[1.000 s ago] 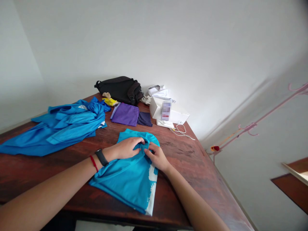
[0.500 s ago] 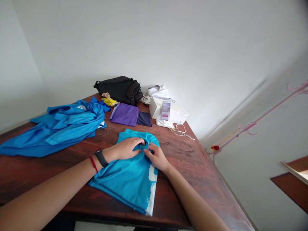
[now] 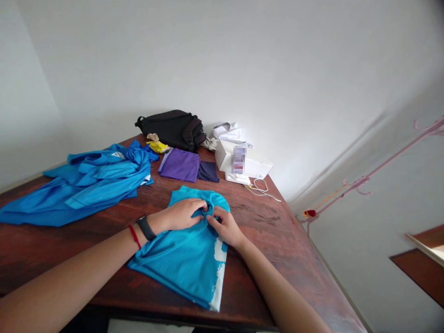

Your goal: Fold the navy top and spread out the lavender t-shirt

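A folded turquoise shirt with a white patterned strip down its right side lies on the wooden table in front of me. My left hand, below a dark wristband and a red string, pinches the fabric near the shirt's upper part. Close beside it, my right hand grips the bunched cloth with thumb and fingers. Both sets of fingertips are partly hidden in the folds around what looks like the collar.
Crumpled blue clothing covers the table's left side. Behind the shirt lie a folded purple cloth and a dark navy cloth. A black bag, a white box and a white cable are farther back. A pink rack stands right.
The fingers have shifted slightly in the bunched cloth near the collar. Otherwise the shirt and both arms stay in place.
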Tool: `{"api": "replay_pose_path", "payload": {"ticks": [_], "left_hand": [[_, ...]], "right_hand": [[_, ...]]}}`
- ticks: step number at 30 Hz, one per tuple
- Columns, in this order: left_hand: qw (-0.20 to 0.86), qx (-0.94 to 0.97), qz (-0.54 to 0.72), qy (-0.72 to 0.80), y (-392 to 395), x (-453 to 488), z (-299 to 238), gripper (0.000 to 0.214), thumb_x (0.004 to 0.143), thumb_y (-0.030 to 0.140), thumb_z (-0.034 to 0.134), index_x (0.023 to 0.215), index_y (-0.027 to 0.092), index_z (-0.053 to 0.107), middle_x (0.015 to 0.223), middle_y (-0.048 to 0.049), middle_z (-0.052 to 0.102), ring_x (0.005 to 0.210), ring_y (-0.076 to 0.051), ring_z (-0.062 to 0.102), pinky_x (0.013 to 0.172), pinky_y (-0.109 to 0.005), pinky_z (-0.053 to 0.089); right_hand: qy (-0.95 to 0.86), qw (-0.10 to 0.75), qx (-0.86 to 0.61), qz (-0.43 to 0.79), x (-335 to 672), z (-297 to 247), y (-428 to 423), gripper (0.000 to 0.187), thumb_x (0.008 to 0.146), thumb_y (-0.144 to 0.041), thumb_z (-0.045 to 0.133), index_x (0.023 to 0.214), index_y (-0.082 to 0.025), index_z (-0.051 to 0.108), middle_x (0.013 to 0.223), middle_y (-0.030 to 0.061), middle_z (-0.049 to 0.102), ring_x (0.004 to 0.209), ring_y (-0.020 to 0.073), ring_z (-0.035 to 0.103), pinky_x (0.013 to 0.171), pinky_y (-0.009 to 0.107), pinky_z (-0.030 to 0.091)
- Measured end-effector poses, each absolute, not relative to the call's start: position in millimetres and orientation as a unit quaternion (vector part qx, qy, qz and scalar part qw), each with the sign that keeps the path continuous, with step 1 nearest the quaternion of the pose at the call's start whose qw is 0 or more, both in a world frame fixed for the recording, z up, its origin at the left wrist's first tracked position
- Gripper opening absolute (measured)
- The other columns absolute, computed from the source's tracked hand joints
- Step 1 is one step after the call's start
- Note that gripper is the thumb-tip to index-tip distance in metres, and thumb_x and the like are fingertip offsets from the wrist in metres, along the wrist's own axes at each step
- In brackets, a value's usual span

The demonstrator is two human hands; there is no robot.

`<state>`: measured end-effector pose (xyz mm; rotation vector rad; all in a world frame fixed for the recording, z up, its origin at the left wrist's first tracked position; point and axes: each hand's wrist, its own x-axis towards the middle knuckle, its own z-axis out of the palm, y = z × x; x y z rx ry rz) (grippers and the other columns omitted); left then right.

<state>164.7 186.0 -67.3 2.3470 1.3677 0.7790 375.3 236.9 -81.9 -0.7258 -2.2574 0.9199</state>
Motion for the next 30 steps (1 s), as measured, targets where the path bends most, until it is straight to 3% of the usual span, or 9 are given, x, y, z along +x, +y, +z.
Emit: {"api": "replay_pose_path", "payload": {"ticks": [30], "left_hand": [[0.139, 0.828, 0.260, 0.477, 186.6, 164.4, -69.0, 0.019, 0.088, 0.020, 0.066, 0.107, 0.020, 0.063, 0.109, -0.0056, 0.068, 0.104, -0.025, 0.065, 0.090, -0.034, 0.048]], "right_hand": [[-0.845, 0.292, -0.276, 0.353, 375.5, -83.8, 237.3, 0.035, 0.094, -0.043, 0.057, 0.069, -0.020, 0.052, 0.073, -0.0005, 0.052, 0.070, 0.0148, 0.049, 0.067, 0.028, 0.038]]}}
